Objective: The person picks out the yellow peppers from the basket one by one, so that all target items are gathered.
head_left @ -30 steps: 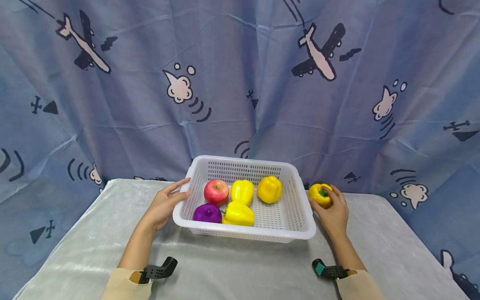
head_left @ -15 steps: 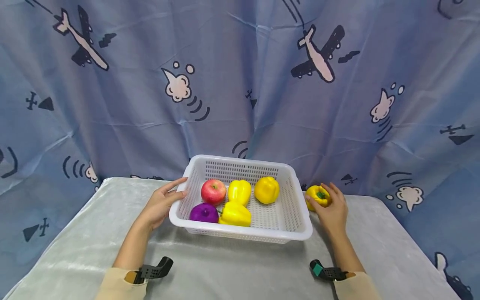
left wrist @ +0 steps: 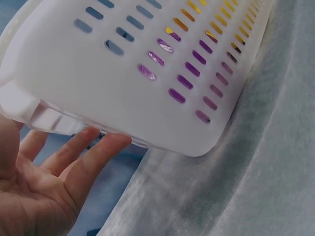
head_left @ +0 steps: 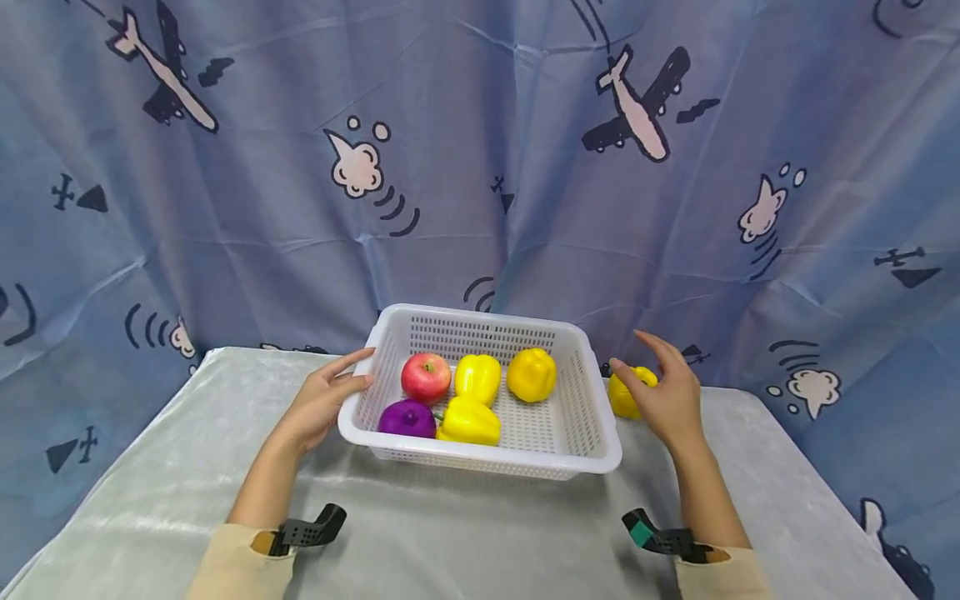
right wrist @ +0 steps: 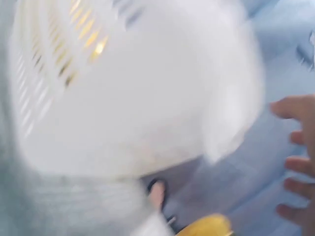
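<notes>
A white plastic basket [head_left: 480, 458] stands on the cloth-covered table. My left hand [head_left: 318, 404] holds its left rim, thumb on top; in the left wrist view several fingers [left wrist: 101, 160] touch the rim from below. Inside lie a red apple [head_left: 426, 377], a purple onion-like vegetable [head_left: 407, 418] and yellow bell peppers [head_left: 532, 375]. Right of the basket, another yellow bell pepper [head_left: 624, 398] rests on the table, partly hidden behind my right hand [head_left: 671, 400]. That hand is raised with thumb and fingers spread, holding nothing. The right wrist view is blurred, the pepper [right wrist: 206, 227] at its bottom edge.
A light grey cloth [head_left: 465, 542] covers the table. Behind its far edge hangs a blue curtain [head_left: 450, 167] printed with airplanes and clouds. Each wrist wears a black camera mount [head_left: 311, 529].
My right hand has let go of the yellow bell pepper beside the basket, lifted and spread its fingers. The left hand stays on the basket rim. The head view has shifted slightly.
</notes>
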`<state>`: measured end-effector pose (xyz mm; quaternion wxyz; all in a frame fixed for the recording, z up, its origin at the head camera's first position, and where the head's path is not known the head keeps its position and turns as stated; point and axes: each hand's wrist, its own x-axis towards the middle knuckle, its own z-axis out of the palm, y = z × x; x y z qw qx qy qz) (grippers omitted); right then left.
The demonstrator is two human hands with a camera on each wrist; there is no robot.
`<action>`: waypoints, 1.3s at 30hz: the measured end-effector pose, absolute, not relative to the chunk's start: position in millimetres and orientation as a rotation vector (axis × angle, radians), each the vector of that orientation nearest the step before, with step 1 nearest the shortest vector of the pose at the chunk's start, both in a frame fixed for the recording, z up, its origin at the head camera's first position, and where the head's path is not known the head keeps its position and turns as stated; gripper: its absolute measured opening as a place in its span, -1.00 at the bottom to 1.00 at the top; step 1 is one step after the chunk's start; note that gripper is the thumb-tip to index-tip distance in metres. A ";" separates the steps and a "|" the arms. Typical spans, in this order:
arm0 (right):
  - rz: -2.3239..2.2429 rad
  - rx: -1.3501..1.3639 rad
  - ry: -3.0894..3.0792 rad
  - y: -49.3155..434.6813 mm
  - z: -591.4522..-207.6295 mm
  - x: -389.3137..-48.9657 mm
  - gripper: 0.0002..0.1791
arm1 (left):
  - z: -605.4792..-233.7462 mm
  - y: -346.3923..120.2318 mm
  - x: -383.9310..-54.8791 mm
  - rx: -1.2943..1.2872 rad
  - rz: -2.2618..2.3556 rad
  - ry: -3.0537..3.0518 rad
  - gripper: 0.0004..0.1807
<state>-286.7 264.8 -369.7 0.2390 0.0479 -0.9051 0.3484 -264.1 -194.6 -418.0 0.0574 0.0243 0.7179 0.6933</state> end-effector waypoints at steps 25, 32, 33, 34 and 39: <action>1.087 0.671 -2.453 158.2 -293.7 -236.6 -0.32 | -416.5 -188.6 -266.7 0.006 2.132 2.239 -0.38; 1.185 0.751 -2.451 130.6 -309.4 -245.4 -0.31 | -417.5 -184.8 -266.8 -0.047 2.163 2.310 -0.42; 1.190 0.760 -2.456 127.7 -314.4 -248.1 -0.31 | -417.3 -183.4 -267.2 -0.057 2.167 2.322 -0.43; 1.199 0.771 -2.463 124.9 -319.8 -251.2 -0.31 | -417.1 -182.1 -267.6 -0.060 2.170 2.332 -0.43; 1.198 0.814 -2.566 113.0 -344.8 -265.3 -0.31 | -414.8 -176.8 -268.5 -0.079 2.183 2.371 -0.45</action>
